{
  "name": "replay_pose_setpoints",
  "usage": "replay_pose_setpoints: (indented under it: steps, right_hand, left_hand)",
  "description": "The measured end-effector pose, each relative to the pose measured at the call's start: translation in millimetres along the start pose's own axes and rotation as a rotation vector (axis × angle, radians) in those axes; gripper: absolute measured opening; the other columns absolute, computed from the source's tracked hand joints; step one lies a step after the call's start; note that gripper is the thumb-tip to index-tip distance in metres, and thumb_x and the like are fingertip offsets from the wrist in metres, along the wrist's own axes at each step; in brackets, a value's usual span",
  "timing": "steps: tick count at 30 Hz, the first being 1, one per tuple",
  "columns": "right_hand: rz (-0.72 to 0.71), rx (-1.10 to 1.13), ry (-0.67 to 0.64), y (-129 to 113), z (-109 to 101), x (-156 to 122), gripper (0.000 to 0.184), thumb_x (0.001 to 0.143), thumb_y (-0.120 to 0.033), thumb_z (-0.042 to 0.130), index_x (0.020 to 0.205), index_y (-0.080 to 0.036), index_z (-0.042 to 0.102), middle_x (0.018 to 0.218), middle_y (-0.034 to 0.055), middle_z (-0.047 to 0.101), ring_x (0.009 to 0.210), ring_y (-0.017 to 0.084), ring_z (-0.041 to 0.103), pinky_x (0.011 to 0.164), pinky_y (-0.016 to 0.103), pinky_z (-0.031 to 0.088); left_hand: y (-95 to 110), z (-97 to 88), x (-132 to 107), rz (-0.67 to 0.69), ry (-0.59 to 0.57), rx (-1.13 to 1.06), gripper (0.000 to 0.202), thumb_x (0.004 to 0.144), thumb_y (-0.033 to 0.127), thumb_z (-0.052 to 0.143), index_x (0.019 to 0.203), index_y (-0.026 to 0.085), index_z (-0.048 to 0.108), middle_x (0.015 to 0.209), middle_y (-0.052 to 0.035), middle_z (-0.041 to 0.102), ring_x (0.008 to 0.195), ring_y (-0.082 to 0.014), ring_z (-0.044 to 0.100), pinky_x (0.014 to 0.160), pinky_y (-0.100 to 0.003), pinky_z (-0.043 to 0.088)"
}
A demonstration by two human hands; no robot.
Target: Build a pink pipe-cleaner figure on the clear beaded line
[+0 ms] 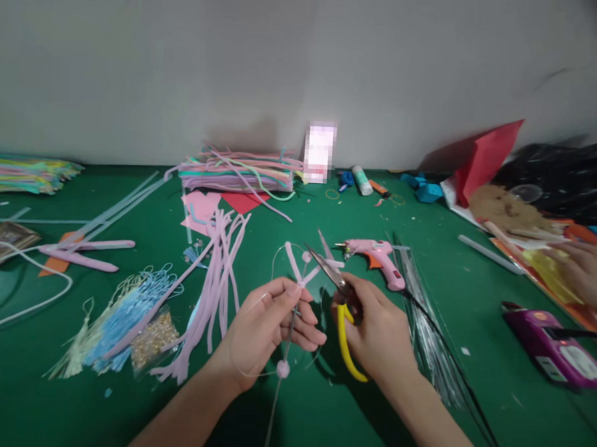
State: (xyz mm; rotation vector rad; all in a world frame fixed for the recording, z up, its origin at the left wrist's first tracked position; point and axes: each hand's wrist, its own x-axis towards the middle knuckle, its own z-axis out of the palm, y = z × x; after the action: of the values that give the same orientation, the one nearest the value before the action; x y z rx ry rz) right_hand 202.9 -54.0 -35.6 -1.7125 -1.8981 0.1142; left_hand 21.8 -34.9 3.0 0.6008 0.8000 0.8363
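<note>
Between the thumb and fingers of my left hand (278, 312) is a pink pipe-cleaner piece (296, 267) with several short arms spreading from its centre. A thin wire runs down from it past a fuzzy pink ball (283, 369), and a fine clear loop curves around my left wrist. My right hand (376, 324) grips yellow-handled scissors (345, 339). Their blades are parted and point up and left, close to the pipe-cleaner arm on the right. Whether the blades touch it I cannot tell.
Pink pipe cleaners (220, 273), blue tassels (123, 328) and a bag of beads (155, 339) lie left. A pink glue gun (372, 251) with a black cord and a bundle of wires (432, 337) lie right. Another person's hand (588, 275) is at the far right, above a purple device (557, 347).
</note>
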Motion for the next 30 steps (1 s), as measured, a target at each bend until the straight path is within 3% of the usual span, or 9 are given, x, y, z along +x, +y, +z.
replay_pose_setpoints:
  steps: [30]
  right_hand:
    - [0.019, 0.005, -0.026, 5.5, 3.1, 2.8, 0.032, 0.078, -0.024, 0.053, 0.109, -0.016, 0.057, 0.091, 0.0089, 0.069, 0.07, 0.021, 0.064, 0.061, 0.03, 0.049]
  left_hand:
    - [2.8, -4.6, 1.9, -0.01, -0.052, -0.036, 0.019, 0.09, 0.029, 0.058, 0.079, 0.013, 0.059, 0.059, 0.0037, 0.059, 0.043, -0.0058, 0.06, 0.041, -0.012, 0.046]
